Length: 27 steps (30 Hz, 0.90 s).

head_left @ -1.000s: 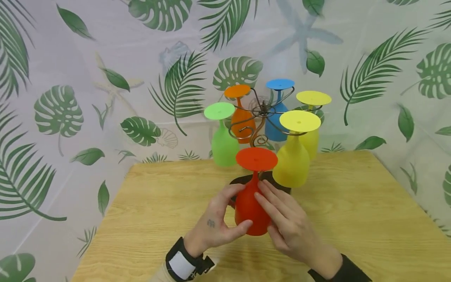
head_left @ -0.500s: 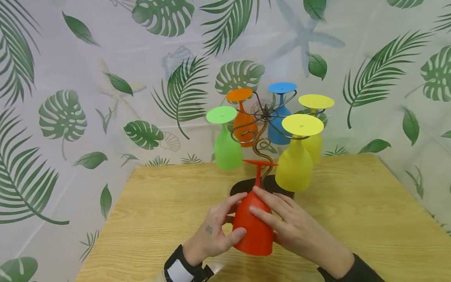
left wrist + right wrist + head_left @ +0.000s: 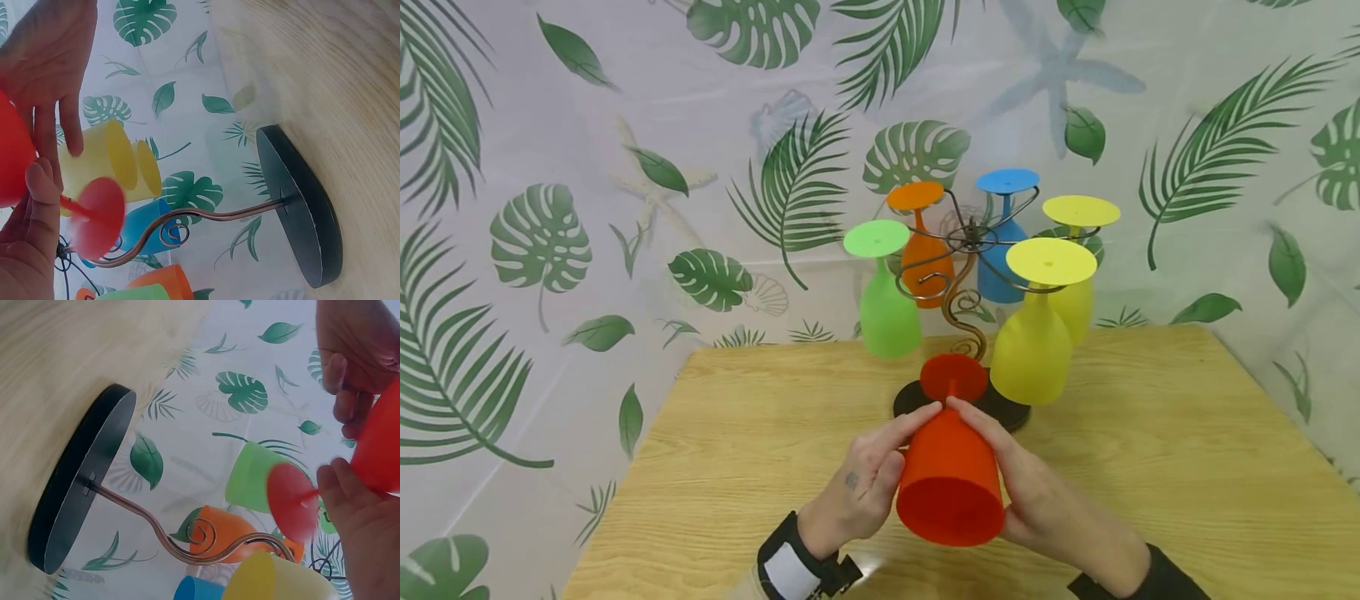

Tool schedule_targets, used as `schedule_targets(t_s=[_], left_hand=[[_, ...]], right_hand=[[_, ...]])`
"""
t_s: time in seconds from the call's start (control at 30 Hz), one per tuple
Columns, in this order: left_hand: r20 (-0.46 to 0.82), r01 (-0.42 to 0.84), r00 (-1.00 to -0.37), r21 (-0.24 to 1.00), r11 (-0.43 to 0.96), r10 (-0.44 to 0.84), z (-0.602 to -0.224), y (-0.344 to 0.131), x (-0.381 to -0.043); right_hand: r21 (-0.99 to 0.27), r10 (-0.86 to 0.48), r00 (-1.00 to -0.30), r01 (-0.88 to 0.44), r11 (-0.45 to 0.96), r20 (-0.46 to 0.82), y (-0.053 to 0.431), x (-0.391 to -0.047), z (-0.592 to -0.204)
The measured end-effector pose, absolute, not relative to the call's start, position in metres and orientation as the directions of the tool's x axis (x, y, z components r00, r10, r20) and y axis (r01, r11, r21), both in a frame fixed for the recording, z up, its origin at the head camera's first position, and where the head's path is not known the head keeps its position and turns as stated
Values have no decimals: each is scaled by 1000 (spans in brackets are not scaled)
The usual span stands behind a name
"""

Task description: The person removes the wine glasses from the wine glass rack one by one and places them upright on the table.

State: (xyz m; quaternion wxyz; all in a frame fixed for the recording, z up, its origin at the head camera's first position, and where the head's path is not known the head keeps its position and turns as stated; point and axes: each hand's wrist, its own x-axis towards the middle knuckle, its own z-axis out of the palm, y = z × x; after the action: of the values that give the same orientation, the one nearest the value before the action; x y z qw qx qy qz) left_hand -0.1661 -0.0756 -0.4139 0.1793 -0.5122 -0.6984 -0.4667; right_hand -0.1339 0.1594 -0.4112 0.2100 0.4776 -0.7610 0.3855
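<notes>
Left hand: the left hand bends its fingers and thumb round one side of the red glass, fingertips close to where bowl meets stem.
Right hand: the right hand lays its nearly straight fingers along the other side; whether its thumb presses too, I cannot tell.
Red glass: in the air between both hands, tilted, mouth towards the wearer and foot away. Only the hands bear it, which is probably why both sides are covered.
Black base: the rack's base lies just beyond the red glass in the head view, but the wrist views show foot and base apart. Broad and flat, it seems made to keep the laden rack from tipping.
Rack: a curled metal rack rises from that base on a wavy stem, its wire loops fanning out at the top.
Hanging glasses: green, orange, blue, front yellow and rear yellow hang mouth down; the loops appear to catch them under their feet.
Bare loop: between green and front yellow, one loop looks unfilled.
Table: the wooden table carries the base.
Backdrop: a leaf-printed cloth stands behind.
</notes>
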Motion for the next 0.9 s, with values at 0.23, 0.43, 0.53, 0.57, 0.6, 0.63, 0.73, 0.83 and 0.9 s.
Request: schedule_targets(t_s=[0.23,0.43,0.53,0.57,0.6,0.63,0.73,0.83,0.9], left_hand=[[721,887,-409,459,57,559,-417,-70,-170],[693,853,-468,517,75,549,-420,-71,-172],[647,817,-510,570,84,566,-422,-73,-172],[626,802,-527,590,93,575,-423,-74,-172],[604,787,-542,608,102,584,-424,-74,-173],[579,772,-558,626,115,594,-425,-75,-173],[504,727,-604,666,167,618,-428,-76,-173],[425,680,-650,695,233,630,-430,-78,-175],[381,650,-672,714,260,635,-432,-79,-175]], right_hand=[[-519,-500,-595,-800,300,629,168,-130,-421],[-607,-453,-690,-719,340,564,165,-136,-431],[-619,-435,-707,-703,350,557,162,-140,-439],[-625,-429,-711,-700,347,557,161,-141,-442],[-637,-426,-719,-690,345,549,160,-142,-444],[-650,-425,-730,-678,344,536,160,-143,-446],[-706,-426,-771,-621,340,473,160,-145,-450],[-756,-434,-813,-551,354,389,161,-147,-454],[-771,-441,-829,-517,370,345,162,-148,-456]])
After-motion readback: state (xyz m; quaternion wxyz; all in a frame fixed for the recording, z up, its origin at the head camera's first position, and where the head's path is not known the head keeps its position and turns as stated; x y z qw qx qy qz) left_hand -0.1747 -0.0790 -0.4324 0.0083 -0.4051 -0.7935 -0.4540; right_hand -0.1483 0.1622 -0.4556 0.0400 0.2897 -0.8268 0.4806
